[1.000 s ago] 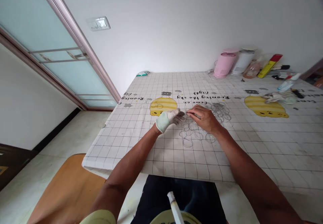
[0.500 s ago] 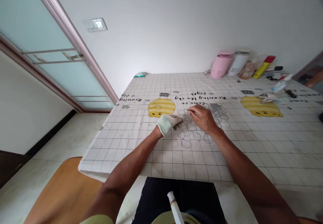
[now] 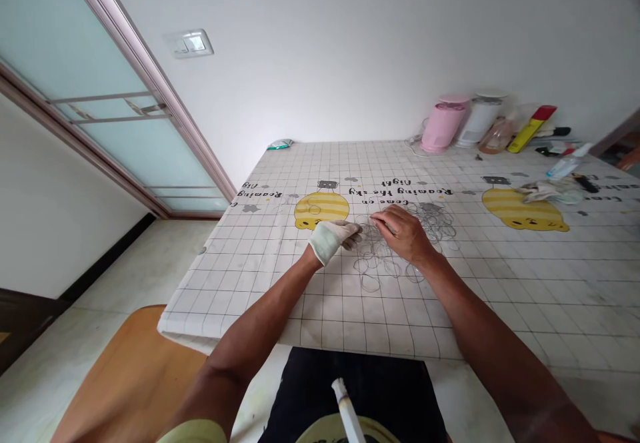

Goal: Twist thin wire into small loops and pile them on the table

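Observation:
Many thin grey rings [image 3: 370,283] lie in a loose, tangled pile on the checked tablecloth [image 3: 280,283]. At the pile's left edge is my left hand [image 3: 335,238] in a pale glove, its fingers pinched together; what they hold is too small to make out. My bare right hand [image 3: 403,233] is over the middle of the pile, thumb and fingertips pressed together on something too fine to tell. A small gap separates the fingertips of the two hands. One ring [image 3: 314,209] lies apart, on the yellow print beyond my left hand.
At the back right stand a pink cylinder [image 3: 443,126], a white cylinder [image 3: 479,122], a bottle [image 3: 497,136] and a yellow-red can [image 3: 533,128]. A crumpled glove [image 3: 550,191] and a clear spray bottle [image 3: 567,162] lie at the right. A green packet [image 3: 280,144] rests at the far left corner.
The camera view has shifted slightly. Both hands keep nearly the same pose and place, still pinched over the rings.

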`<state>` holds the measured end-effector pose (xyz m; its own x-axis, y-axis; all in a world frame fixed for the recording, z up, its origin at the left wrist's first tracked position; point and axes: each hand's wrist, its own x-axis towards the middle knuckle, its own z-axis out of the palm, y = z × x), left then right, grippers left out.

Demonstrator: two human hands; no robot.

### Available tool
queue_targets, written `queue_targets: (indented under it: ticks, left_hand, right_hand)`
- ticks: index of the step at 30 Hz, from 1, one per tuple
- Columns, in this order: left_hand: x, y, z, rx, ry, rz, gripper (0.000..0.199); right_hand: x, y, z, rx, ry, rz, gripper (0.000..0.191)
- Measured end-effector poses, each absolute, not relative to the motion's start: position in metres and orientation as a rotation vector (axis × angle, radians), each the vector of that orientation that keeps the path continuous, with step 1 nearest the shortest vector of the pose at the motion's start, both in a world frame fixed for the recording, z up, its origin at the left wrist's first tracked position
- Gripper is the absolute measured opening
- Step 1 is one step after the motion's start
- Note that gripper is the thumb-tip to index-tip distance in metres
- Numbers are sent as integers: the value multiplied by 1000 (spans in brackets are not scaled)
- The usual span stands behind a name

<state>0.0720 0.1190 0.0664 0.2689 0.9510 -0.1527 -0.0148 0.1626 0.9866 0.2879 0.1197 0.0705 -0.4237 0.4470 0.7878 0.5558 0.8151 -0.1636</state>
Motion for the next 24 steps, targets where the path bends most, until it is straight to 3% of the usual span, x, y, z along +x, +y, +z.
queue_targets:
  ticks: [10, 19, 24]
  left_hand:
    - [60, 115, 81, 1280, 1044, 1121, 36]
    - [56, 130, 69, 1315, 1100, 1091, 21]
    - [55, 126, 74, 1334, 1111, 1081, 21]
  right_hand:
    - [271, 109, 66, -655, -2187, -35, 18]
    - [260, 103, 56, -678, -2226, 303, 12]
    - [260, 100, 66, -927, -1970, 440, 13]
